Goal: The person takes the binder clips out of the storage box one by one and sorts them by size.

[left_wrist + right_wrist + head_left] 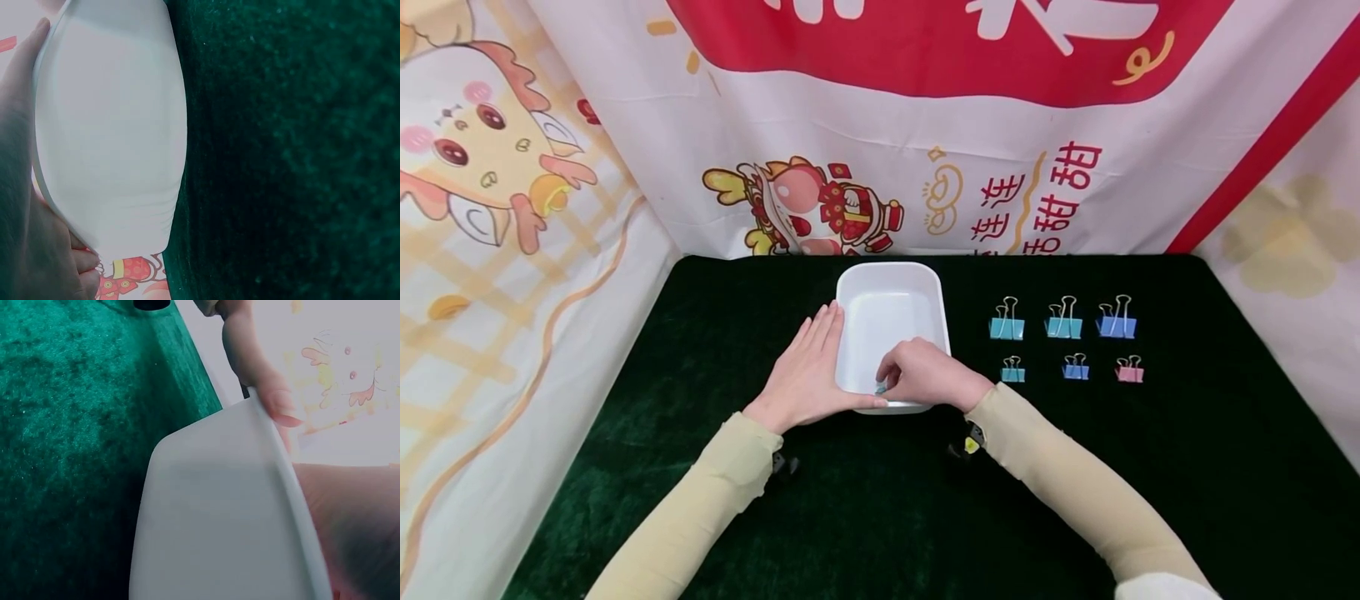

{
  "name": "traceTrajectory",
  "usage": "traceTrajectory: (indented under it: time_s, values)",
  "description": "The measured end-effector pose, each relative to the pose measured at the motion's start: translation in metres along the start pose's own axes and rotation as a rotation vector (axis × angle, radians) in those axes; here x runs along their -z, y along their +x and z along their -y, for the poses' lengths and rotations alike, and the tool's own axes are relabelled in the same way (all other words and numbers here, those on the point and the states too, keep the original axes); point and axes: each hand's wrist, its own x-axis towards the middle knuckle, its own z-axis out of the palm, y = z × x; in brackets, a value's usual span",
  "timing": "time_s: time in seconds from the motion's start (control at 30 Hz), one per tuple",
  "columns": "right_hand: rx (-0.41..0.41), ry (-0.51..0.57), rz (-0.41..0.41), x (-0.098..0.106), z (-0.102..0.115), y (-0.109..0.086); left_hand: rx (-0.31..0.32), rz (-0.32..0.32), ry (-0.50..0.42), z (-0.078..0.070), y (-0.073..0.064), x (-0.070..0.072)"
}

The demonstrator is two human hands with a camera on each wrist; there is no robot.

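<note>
A white plastic tray (891, 321) lies on the dark green cloth in the head view. My left hand (805, 371) braces its near left corner, straight fingers along the left side and thumb stretched over the front rim. Inside the tray's near end, my right hand (925, 371) has its fingers curled down, pinching a small teal binder clip (881, 388) that is mostly hidden. Both wrist views show mainly the outside of the tray (112, 125); its wall (212, 519) hides the right fingers and the clip.
Right of the tray stand two rows of binder clips: larger teal (1007, 328) and blue (1117, 326) ones behind, smaller teal, blue and pink (1130, 374) ones in front. A printed cloth (865, 125) hangs behind the table.
</note>
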Motion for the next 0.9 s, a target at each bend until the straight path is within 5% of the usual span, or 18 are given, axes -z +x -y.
traceTrajectory:
  time_s: [0.3,0.6,0.9]
  values:
    - [-0.037,0.031,0.008,-0.003,-0.004,0.008,0.013,0.011,0.005,0.000,-0.001,-0.001]
    - [0.103,0.120,0.112,-0.006,-0.009,0.014,-0.001,0.007,-0.004,0.000,-0.002,-0.001]
    - [0.123,0.120,0.009,-0.005,-0.008,0.013,-0.002,-0.004,0.004,0.000,0.000,-0.001]
